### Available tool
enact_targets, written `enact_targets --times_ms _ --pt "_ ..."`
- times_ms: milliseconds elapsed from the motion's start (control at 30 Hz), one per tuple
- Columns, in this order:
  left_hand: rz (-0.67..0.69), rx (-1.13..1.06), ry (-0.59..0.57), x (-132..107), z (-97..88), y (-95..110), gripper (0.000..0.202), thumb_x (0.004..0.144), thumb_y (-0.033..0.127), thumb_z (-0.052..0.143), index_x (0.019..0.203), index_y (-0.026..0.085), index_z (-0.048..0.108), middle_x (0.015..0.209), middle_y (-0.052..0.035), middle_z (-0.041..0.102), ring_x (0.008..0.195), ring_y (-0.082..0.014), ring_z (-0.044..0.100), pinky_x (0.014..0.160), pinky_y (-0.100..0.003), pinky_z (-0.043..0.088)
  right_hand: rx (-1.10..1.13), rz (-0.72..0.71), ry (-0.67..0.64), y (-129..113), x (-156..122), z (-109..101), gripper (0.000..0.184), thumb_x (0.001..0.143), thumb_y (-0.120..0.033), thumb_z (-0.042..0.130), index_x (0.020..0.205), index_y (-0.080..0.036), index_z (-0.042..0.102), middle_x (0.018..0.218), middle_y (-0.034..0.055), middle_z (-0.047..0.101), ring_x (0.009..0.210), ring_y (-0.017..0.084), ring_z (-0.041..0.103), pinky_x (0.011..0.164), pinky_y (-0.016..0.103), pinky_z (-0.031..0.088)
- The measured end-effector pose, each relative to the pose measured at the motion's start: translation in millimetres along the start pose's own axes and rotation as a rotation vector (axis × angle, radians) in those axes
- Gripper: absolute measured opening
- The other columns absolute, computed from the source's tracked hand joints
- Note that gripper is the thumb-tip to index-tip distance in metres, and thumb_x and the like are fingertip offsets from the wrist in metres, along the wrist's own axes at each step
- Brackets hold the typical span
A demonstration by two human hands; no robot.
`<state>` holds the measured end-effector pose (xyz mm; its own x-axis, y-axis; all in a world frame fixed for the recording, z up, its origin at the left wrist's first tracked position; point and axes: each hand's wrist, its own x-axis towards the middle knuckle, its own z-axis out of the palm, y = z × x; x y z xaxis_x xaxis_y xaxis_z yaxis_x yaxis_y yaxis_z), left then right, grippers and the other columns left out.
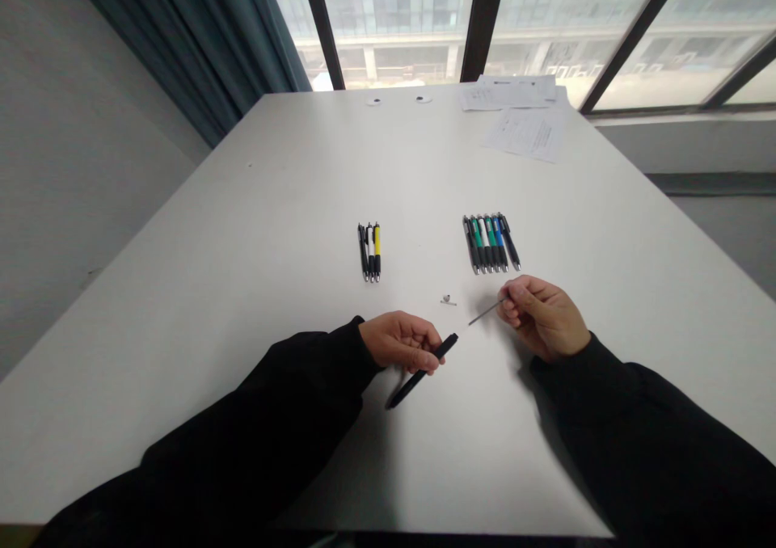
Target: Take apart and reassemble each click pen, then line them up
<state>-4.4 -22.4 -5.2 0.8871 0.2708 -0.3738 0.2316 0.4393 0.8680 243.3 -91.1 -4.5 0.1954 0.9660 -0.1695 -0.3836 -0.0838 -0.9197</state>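
Observation:
My left hand (407, 343) pinches a black pen barrel (418, 377) that slants up to the right, its upper end toward the right hand. Between the fingertips of my right hand (541, 314) is a thin pen refill (487, 311). The refill points down and left at the barrel's upper end, with a small gap between them. Just beyond the hands, a small metallic pen tip (447, 297) and a thin spring (449, 303) lie on the white table (303, 184); they are too small to make out fully.
Three pens (371, 253), black, white and yellow, lie side by side left of centre. A row of several pens (487, 243) lies beyond my right hand. Printed papers (525, 132) and two small white round pieces (373, 102) are at the far edge, by the window.

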Motion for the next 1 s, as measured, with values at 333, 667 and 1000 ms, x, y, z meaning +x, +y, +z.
enact_targets --times_ms 333,667,1000 --pt "-0.031 0.033 0.041 0.6 2.0 4.6 0.043 0.062 0.045 0.084 0.078 0.009 0.065 0.062 -0.0008 0.065 0.045 -0.0051 0.051 0.042 -0.016 0.039 0.001 -0.061 -0.024 1.9 -1.1 -2.3 0.026 0.071 -0.039 0.082 0.068 -0.019 0.065 0.054 -0.0009 0.057 0.045 0.009 0.045 0.042 0.023 0.032" --pt "-0.048 0.063 0.124 3.2 4.0 3.8 0.049 0.062 0.052 0.082 0.079 0.01 0.064 0.055 0.0008 0.061 0.039 -0.0041 0.045 0.037 -0.015 0.035 -0.04 -0.044 -0.073 3.0 -5.6 1.8 0.03 0.072 -0.039 0.081 0.065 -0.018 0.062 0.057 -0.0004 0.06 0.045 0.009 0.049 0.042 0.024 0.035" --pt "-0.037 0.065 0.091 1.2 5.1 7.3 0.044 0.061 0.046 0.084 0.081 0.01 0.068 0.057 0.0016 0.062 0.041 -0.0042 0.047 0.039 -0.015 0.036 -0.008 -0.134 0.071 0.9 -2.8 2.8 0.029 0.072 -0.035 0.082 0.063 -0.019 0.059 0.064 0.0005 0.062 0.048 0.009 0.048 0.043 0.024 0.035"
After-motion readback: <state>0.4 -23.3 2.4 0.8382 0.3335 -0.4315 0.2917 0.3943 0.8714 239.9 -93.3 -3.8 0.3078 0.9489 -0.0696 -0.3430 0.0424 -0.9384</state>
